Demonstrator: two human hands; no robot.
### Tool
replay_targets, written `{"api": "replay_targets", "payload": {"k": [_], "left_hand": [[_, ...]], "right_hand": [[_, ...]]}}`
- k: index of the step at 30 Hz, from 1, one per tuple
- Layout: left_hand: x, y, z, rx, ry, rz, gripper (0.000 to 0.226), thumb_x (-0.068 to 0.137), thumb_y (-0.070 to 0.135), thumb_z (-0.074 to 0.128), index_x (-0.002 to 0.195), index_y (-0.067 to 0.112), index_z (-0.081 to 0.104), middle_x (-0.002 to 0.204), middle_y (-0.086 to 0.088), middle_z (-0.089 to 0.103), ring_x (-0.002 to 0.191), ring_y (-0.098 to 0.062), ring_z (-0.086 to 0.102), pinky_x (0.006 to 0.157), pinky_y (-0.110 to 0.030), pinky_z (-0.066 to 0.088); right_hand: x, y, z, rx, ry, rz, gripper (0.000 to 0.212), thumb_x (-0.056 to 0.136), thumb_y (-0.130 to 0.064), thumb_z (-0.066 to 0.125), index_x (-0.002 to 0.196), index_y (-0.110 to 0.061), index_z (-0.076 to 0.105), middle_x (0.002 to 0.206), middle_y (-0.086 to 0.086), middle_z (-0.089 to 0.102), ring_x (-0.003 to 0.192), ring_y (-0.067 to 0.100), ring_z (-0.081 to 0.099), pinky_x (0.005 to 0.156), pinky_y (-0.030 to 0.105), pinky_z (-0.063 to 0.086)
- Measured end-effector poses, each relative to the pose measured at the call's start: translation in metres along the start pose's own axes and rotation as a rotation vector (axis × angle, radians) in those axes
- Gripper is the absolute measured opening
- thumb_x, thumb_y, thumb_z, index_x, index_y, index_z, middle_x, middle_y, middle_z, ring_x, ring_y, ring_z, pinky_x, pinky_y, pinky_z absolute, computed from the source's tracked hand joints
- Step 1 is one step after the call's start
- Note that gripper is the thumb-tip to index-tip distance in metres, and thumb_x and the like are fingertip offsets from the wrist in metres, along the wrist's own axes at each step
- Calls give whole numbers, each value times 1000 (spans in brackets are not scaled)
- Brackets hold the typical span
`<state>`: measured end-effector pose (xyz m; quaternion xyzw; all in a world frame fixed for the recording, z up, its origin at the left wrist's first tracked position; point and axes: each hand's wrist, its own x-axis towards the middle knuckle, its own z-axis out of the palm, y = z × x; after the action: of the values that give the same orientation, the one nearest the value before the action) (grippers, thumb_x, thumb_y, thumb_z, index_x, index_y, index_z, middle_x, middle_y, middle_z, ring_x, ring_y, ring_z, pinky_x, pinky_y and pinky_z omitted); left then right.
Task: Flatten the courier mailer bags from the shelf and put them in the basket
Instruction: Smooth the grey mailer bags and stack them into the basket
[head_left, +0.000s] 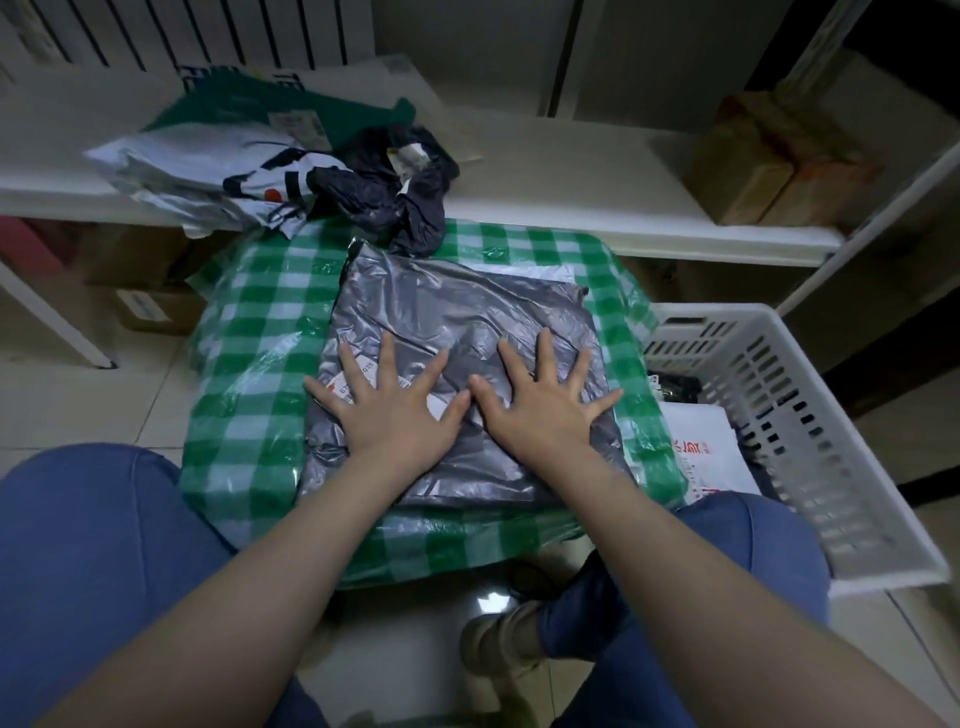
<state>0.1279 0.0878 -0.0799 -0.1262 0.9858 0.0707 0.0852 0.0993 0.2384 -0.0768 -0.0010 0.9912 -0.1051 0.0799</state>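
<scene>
A grey courier mailer bag (457, 312) lies spread on a small table with a green-and-white checked cover (249, 332). My left hand (389, 400) and my right hand (545, 400) press flat on the bag's near half, fingers spread, thumbs nearly touching. A white label shows under my left fingers. On the white shelf (571, 182) behind lie a crumpled dark mailer bag (395, 182), a white mailer bag (197, 171) and a green one (270, 109). The white slatted basket (779, 405) stands at the right, with a white mailer (706, 457) and a dark item inside.
A brown cardboard parcel (774, 161) sits at the shelf's right end. Cardboard boxes (150, 291) stand under the shelf at the left. My knees in blue trousers flank the table's near edge. The floor is pale tile.
</scene>
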Motion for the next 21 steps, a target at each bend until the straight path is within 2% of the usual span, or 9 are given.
{"api": "replay_targets", "payload": {"k": [8, 21], "left_hand": [[-1, 1, 10, 35, 73, -11, 71, 79, 86, -3, 145, 62, 0, 164, 1, -13, 144, -43, -23, 102, -78, -8], [-2, 1, 12, 39, 76, -1, 73, 77, 87, -5, 145, 61, -2, 164, 1, -14, 144, -43, -24, 102, -78, -9]], "right_hand": [[-1, 3, 14, -44, 66, -1, 71, 84, -80, 8, 149, -51, 4, 162, -8, -16, 143, 40, -24, 98, 77, -15], [-1, 3, 14, -60, 56, -3, 72, 85, -79, 5, 150, -50, 4, 162, -7, -15, 143, 41, -24, 97, 77, -15]]}}
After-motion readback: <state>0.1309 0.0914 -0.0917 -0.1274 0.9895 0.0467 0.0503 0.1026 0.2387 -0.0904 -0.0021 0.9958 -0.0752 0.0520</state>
